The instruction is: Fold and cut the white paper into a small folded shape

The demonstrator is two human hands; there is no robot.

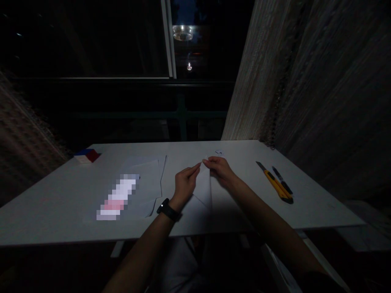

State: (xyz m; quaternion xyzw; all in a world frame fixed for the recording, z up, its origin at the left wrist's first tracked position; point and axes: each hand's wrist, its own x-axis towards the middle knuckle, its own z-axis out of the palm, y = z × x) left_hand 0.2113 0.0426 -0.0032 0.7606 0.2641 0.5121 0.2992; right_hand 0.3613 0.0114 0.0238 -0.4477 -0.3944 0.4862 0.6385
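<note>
A folded sheet of white paper (204,188) lies between my hands near the middle of the white table, with crease lines across its lower part. My left hand (185,181), a dark watch (168,209) on its wrist, pinches the paper's left edge close to the top. At the pointed top of the sheet, the fingers of my right hand (220,167) are closed on the paper as well. The fingertips of both hands nearly meet there. Dim light hides the finer folds.
Left of my hands are several loose white sheets (149,179) and a bright blurred-out oblong (119,197). A red, white and blue block (86,156) stands at the far left. On the right lie a yellow utility knife (276,185) and a marker (281,179). Curtains (244,81) hang behind.
</note>
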